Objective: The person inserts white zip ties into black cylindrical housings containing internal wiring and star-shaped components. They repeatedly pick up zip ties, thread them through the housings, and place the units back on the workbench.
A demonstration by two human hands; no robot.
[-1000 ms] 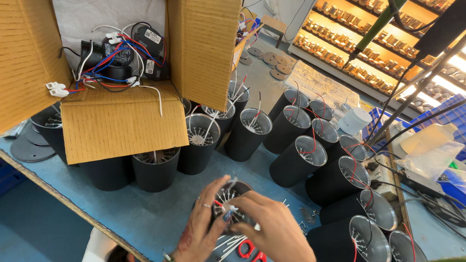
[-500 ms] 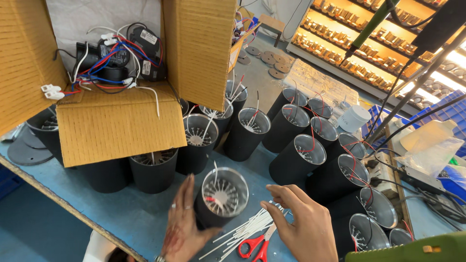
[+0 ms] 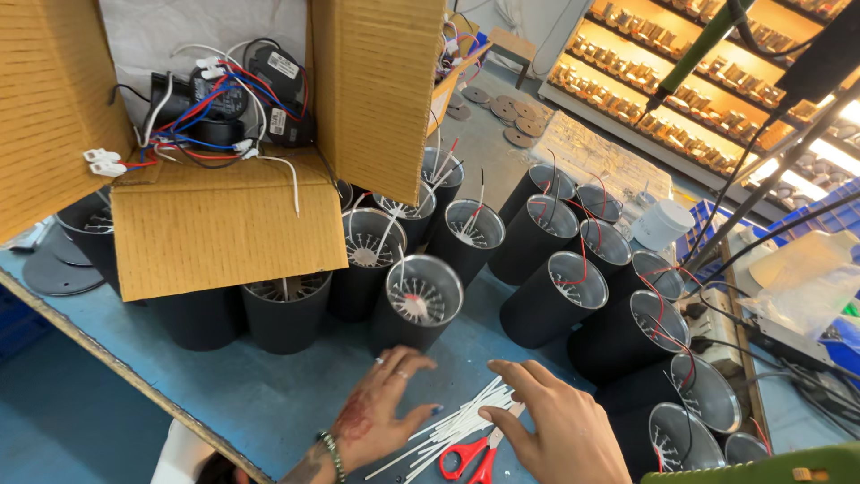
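Head view: the left hand lies spread and empty on the blue worktable; the right hand, fingers loose, rests on the bundle of thin white sleeves at six o'clock, seemingly picking one; next comes a fine pinch; the black cylindrical lamp housing with silver finned inside stands at twelve o'clock of both hands.

Bright, sharp; glare upper right, edges warped

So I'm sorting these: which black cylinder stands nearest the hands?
The black cylinder standing alone just above the left hand; the others sit farther back or right.
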